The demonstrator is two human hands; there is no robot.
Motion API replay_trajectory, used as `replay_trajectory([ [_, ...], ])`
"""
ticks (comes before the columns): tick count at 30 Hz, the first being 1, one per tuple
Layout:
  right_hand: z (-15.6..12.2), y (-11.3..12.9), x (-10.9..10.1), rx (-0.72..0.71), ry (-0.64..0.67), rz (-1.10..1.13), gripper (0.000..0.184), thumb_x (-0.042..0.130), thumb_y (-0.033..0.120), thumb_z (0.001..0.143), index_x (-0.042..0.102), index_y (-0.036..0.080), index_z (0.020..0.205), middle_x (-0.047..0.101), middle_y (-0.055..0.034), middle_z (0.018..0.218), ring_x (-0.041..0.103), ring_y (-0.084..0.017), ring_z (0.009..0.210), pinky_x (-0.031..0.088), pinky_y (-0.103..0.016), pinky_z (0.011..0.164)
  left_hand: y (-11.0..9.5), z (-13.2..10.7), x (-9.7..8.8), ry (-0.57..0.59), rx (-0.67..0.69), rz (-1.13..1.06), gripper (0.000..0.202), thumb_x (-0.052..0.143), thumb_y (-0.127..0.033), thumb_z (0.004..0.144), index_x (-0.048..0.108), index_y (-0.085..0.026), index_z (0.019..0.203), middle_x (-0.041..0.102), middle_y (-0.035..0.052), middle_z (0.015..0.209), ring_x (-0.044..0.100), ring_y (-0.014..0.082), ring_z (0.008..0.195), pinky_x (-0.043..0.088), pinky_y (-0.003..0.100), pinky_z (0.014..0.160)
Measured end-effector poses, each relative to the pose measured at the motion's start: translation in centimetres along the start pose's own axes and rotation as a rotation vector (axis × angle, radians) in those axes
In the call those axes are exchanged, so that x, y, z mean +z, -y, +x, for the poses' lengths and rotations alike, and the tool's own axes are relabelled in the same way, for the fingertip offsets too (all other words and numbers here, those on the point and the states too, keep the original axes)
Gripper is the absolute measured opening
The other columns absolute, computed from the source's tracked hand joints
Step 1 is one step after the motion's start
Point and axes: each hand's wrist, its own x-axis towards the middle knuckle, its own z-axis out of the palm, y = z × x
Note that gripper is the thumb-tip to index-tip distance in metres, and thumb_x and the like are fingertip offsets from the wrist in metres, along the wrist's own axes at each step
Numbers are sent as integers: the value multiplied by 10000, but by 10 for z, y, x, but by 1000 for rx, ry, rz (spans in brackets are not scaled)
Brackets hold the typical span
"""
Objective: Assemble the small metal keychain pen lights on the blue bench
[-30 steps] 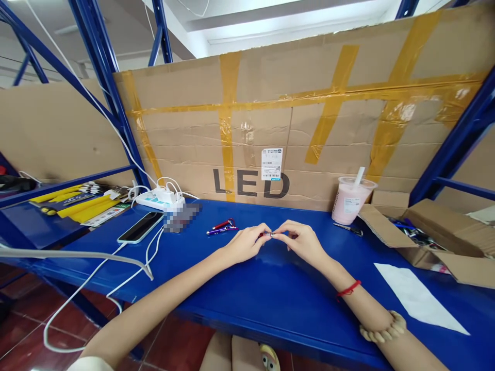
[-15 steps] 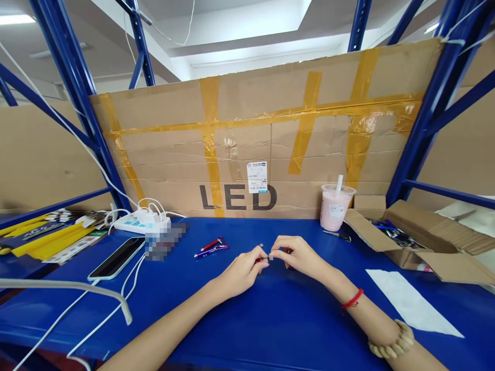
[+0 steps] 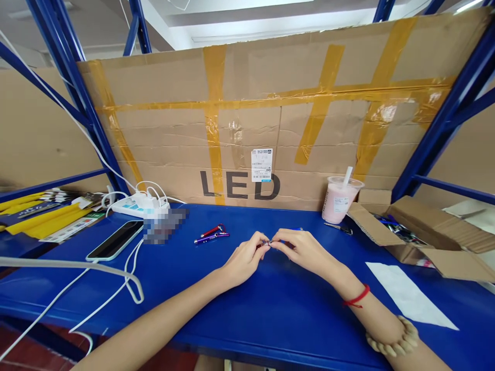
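My left hand [image 3: 244,260] and my right hand [image 3: 301,248] meet above the middle of the blue table [image 3: 270,314]. Both pinch a small metal-tipped object [image 3: 268,242] between their fingertips; most of it is hidden by the fingers. A red string and a bead bracelet circle my right wrist. Two small pens, one red [image 3: 212,230] and one purple [image 3: 211,238], lie on the table just left of my left hand.
A pink drink cup with a straw [image 3: 340,200] stands at the back right beside an open cardboard box of small parts [image 3: 417,234]. A white paper sheet [image 3: 406,296] lies right. A phone [image 3: 114,240], power strip [image 3: 139,206] and white cables sit left. Taped cardboard marked LED forms the back wall.
Both hands stay together pinching the small object, with slight finger shifts. The view has moved a little; nothing on the table has shifted.
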Motion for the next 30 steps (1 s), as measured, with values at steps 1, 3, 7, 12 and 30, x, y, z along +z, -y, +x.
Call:
replay_trajectory([
  [1,0,0,1,-16,11,-25,331,376,388,935,594,171,813,598,-15,800,512,-94,662,334,-227,616,1,0,0,-6,7,-6,187,319,-324,937,417,-180,1005,514,-17,749,466,103,668,356,232,658],
  [3,0,0,3,-37,28,-67,361,341,379,947,580,159,789,593,-28,779,505,-106,649,325,-244,612,2,0,-1,-5,40,-2,190,319,-300,936,434,-170,1012,530,6,808,477,109,704,367,228,664],
  [7,0,-1,7,-63,43,-97,355,328,340,952,576,161,772,594,-30,771,511,-119,664,319,-253,614,5,0,0,11,107,88,225,308,-266,938,503,-155,942,564,40,877,512,128,766,383,238,695],
  [12,0,0,12,-55,25,-8,345,353,304,936,584,157,727,600,-34,731,514,-118,646,327,-251,600,9,-3,7,-58,129,197,239,304,-250,938,525,-159,935,597,47,913,552,149,823,408,252,731],
  [30,3,2,18,246,124,208,373,358,369,907,575,147,699,549,6,520,529,-98,451,368,-214,536,17,3,8,-125,202,359,298,339,-224,930,539,-190,1149,603,51,1101,561,172,1014,452,286,868],
])
